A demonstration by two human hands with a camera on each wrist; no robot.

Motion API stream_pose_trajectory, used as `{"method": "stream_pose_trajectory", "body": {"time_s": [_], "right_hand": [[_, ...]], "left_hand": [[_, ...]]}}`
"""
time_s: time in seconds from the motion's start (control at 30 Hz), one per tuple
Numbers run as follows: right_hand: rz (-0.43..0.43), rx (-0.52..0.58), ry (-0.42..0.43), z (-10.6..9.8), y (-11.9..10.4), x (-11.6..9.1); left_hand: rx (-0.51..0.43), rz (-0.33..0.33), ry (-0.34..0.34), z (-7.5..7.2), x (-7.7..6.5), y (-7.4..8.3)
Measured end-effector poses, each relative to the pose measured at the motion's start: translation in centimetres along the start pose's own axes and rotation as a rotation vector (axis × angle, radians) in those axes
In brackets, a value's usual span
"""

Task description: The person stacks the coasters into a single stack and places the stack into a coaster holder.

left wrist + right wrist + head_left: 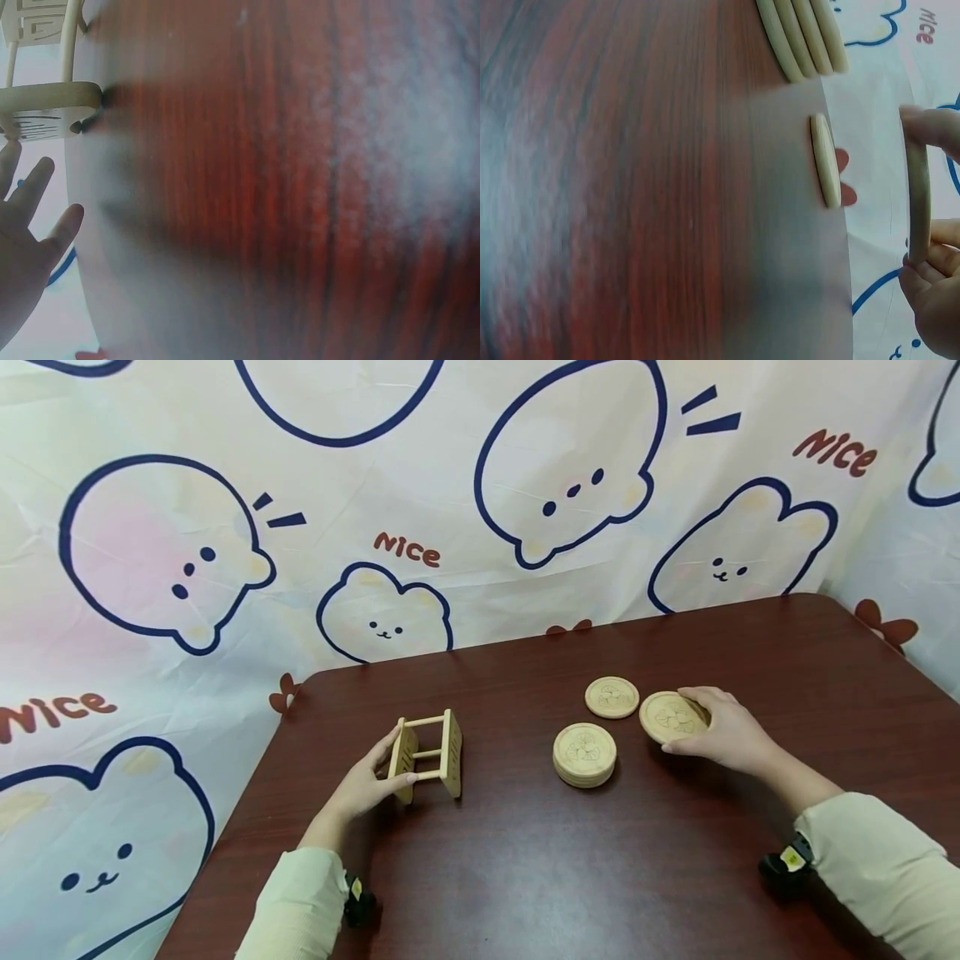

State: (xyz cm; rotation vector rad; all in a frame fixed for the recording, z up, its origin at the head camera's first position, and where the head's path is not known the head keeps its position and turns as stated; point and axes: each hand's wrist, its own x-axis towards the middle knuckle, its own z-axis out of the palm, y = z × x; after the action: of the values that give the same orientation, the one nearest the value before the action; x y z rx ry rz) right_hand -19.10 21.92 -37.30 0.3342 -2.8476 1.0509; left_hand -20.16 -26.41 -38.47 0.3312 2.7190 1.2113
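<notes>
In the head view my left hand [365,787] grips a small wooden coaster rack [450,752] by its near side panel, thumb at the front end and fingers toward the far end. The rack has two slotted panels joined by round rods, with no coaster between them. My right hand [727,731] pinches a round wooden coaster [672,717] by its rim, thumb on the near edge and fingers on the far one. In the right wrist view this coaster [918,191] shows edge-on, raised off the table.
A stack of several matching coasters [585,753] stands mid-table, with a single coaster [612,697] lying flat behind it. The dark reddish table [510,868] meets a cartoon-print cloth [570,585] at its back edge.
</notes>
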Motion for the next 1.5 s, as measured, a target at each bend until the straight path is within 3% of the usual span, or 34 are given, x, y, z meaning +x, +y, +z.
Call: {"method": "stream_pose_trajectory", "body": {"time_s": [0.37, 0.7, 1.5], "right_hand": [[-0.042, 0.039, -0.029, 1.2, -1.8, 0.4], [-0.061, 0.067, -0.067, 2.3, -3.2, 0.8], [-0.122, 0.116, -0.100, 4.9, -4.1, 1.9]], "left_hand": [[-0.038, -0.004, -0.019, 0.1, 0.1, -0.1], [-0.011, -0.024, 0.001, 0.0, 0.2, -0.2], [-0.040, -0.024, -0.009, 0.0, 0.2, -0.2]]}}
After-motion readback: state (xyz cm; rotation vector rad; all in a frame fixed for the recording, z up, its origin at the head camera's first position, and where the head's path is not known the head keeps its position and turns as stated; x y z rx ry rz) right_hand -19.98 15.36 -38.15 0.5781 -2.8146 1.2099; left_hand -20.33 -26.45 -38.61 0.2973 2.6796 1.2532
